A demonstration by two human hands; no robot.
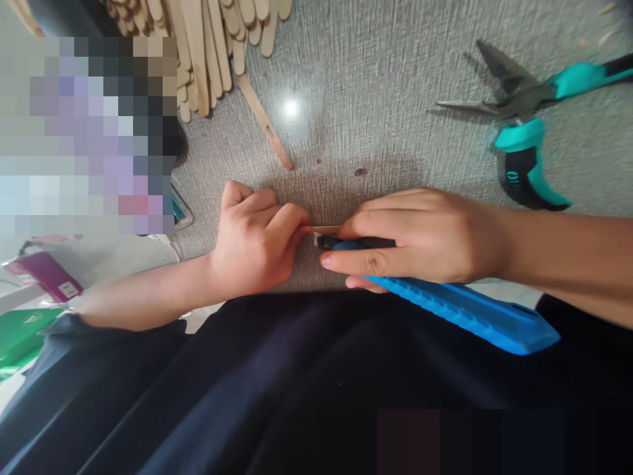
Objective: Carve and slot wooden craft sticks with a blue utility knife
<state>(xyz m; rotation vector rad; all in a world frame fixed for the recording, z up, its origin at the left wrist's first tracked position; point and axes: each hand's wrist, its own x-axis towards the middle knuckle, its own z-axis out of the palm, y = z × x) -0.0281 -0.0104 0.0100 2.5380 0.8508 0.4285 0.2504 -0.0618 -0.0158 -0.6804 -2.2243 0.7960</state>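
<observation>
My left hand (257,241) is curled into a pinch on one end of a small wooden stick (325,229) that lies on the grey textured table (376,86). My right hand (420,237) grips a blue utility knife (465,310), its dark front end (329,243) pressed right against the stick, between my two hands. Most of the stick is hidden under my fingers. Both hands rest near the table's front edge, above my dark shirt.
A heap of wooden craft sticks (208,46) lies at the back left, with one loose stick (264,122) beside it. Teal-handled pliers (524,105) sit at the back right. A magenta box (47,274) and a green item (24,336) are at the far left.
</observation>
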